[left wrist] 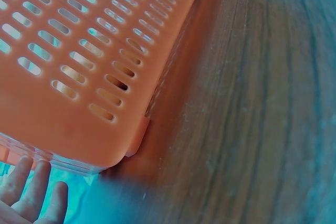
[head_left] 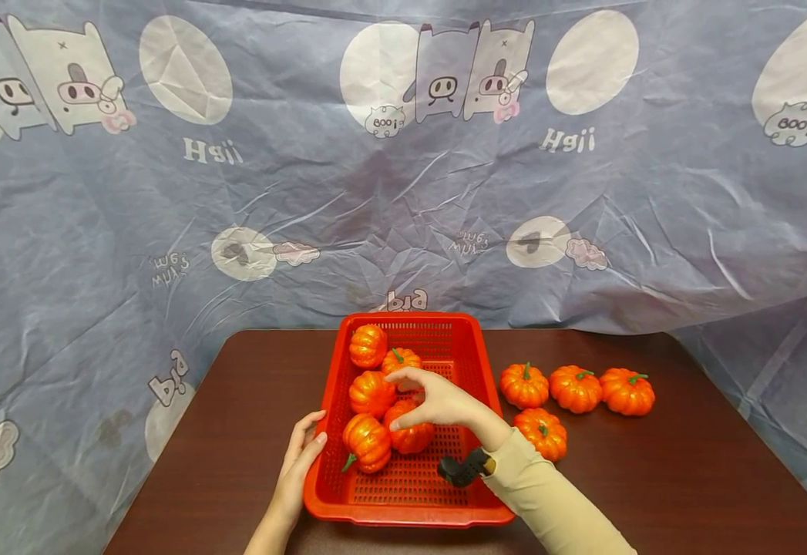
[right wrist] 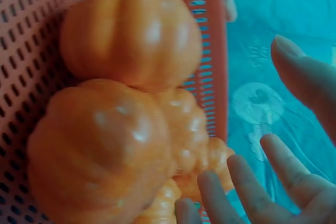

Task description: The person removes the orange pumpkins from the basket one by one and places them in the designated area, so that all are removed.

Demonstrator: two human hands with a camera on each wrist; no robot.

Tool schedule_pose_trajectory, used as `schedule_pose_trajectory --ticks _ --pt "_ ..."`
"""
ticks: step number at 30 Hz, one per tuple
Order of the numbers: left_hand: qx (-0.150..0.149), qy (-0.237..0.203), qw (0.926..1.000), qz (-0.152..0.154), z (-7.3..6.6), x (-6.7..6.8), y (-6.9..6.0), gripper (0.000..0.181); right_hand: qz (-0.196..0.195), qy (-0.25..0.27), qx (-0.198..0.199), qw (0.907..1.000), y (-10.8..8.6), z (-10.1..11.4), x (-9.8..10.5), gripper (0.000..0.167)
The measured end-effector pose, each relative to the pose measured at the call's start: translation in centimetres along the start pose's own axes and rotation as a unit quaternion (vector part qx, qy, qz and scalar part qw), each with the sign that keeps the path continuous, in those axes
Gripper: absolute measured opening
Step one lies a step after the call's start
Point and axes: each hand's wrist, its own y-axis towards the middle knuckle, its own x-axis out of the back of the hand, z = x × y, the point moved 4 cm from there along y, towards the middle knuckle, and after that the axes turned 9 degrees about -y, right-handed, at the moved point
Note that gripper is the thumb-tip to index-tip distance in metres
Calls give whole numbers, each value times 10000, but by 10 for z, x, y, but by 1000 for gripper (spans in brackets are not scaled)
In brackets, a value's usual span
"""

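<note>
A red plastic basket point(head_left: 403, 515) with slotted walls stands on the table, holding several small orange pumpkins, among them one point(head_left: 367, 441) with a green stem pointing toward the near side. My left hand point(head_left: 294, 470) rests against the basket's left side, its fingers fairly straight along the outer wall in the left wrist view. Over the pumpkins in the basket hovers my right hand point(head_left: 438, 398), thumb and fingers spread apart with nothing held. Below it lies another pumpkin point(head_left: 413, 433), partly covered by the hand. In the right wrist view, a gap separates the fingertips from the large nearest pumpkin point(right wrist: 100, 150).
Right of the basket, three pumpkins sit in a row: a left one point(head_left: 524, 387), a middle one point(head_left: 575, 390) and a right one point(head_left: 627, 392). A fourth pumpkin point(head_left: 543, 435) lies nearer, beside the right forearm. Behind the dark wooden table point(head_left: 708, 470) hangs a grey-blue printed cloth point(head_left: 389, 208).
</note>
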Motion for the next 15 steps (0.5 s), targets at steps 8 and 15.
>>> schedule_pose_trajectory --ticks 8,15 --pt "16 10 10000 -81 2 1 0 39 222 -457 -76 9987 3 -13 -9 67" --pt "-22 -8 10000 -13 3 0 1 39 74 -648 -340 9973 4 -18 -12 65"
